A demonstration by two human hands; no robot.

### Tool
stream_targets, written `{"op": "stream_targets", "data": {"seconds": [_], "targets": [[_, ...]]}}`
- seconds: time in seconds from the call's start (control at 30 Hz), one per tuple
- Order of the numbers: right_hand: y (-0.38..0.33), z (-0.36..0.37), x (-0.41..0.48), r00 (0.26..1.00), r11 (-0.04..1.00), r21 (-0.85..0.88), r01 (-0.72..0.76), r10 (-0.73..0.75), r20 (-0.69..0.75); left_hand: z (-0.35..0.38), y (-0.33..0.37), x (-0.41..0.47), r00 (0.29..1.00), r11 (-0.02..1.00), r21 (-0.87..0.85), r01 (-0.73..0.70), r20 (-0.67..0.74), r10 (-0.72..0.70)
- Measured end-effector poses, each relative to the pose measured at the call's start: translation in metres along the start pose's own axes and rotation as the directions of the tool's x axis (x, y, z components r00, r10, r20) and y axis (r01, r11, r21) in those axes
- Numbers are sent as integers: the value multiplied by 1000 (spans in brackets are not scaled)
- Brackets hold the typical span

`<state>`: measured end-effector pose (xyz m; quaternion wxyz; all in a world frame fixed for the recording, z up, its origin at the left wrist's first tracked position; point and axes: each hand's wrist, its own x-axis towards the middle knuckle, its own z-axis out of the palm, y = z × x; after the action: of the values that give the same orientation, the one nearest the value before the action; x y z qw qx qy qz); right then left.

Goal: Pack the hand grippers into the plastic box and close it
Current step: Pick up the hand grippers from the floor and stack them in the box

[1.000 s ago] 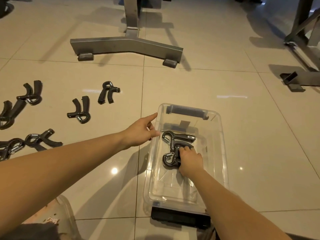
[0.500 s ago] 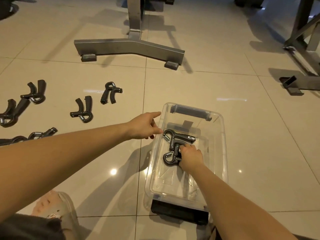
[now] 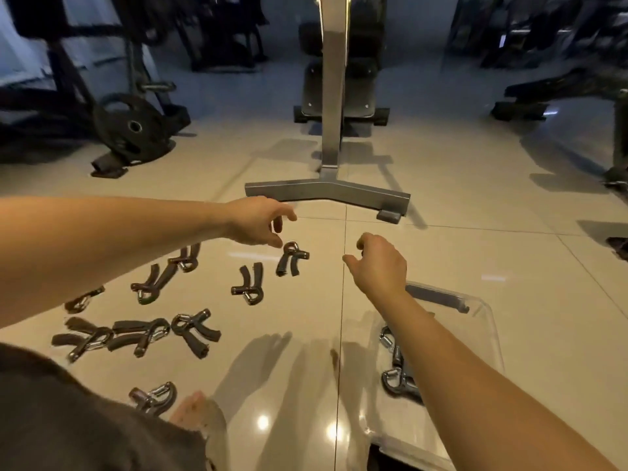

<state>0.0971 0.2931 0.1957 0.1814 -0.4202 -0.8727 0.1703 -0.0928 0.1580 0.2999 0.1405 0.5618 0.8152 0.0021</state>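
The clear plastic box [image 3: 489, 321] lies open on the tiled floor at the lower right, with hand grippers [image 3: 396, 375] inside, partly hidden by my right forearm. Several black hand grippers lie loose on the floor to the left. My left hand [image 3: 258, 220] hovers with loosely curled fingers just above the farthest hand gripper [image 3: 291, 258], holding nothing. My right hand [image 3: 379, 263] is in the air beyond the box's far left corner, fingers loosely curled and holding nothing. Another loose hand gripper [image 3: 248, 283] lies between the two arms.
A grey metal stand base [image 3: 328, 192] sits on the floor just beyond both hands. A black weight plate [image 3: 132, 129] leans at the far left, and gym frames [image 3: 560, 86] stand at the far right. My foot in a sandal [image 3: 198, 411] is at the bottom left.
My right hand let go of the grippers in the box and rose out of it. My left hand left the box rim and reached to the farthest loose gripper. The view tilted up.
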Motion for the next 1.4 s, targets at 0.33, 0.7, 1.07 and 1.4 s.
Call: {"op": "stream_targets", "data": {"seconds": [0.33,0.7,1.07,1.4], "targets": [[-62,118,30,981,999,-17,41,-37,190,98,-152,-7,988,984,-109,143,-40,-148],[-48,239,95,938,998,43,-56,38,344,196,-234,106,992,997,-67,28,122,-20],[-42,335,172,891,976,-57,-209,214,401,241,-275,192,919,961,98,-259,331,214],[-60,368,187,902,945,-256,-206,284,325,266,-291,206,945,927,211,-311,167,279]]}}
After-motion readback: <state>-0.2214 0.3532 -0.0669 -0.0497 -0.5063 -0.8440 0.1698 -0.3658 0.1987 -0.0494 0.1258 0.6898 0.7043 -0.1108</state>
